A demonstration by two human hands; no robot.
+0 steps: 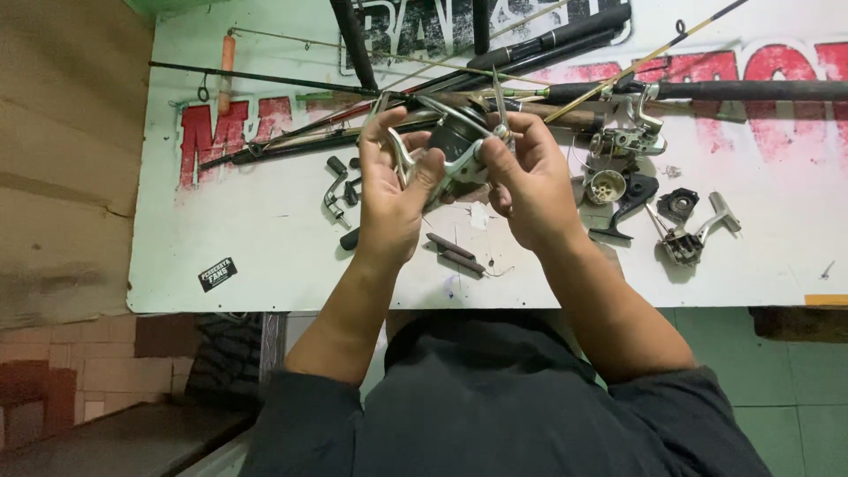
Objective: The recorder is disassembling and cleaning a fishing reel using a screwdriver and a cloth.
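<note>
Fingers of both my hands are clamping a reel point(455, 146), holding it up over the white bench point(265, 238). My left hand point(389, 190) is gripping its silver frame from the side, thumb pressing in. My right hand point(526, 181) is closing round the other side, fingertips pinching near the wire bail. Rods point(565, 44) are lying across the bench beyond. Reel parts point(680, 221) are sitting well apart to the right, a crank handle point(336, 185) to the left.

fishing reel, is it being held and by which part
Yes. Both hands hold the spinning reel above the table: the left hand grips its silver body and stem, the right hand pinches the bail wire side.
</note>
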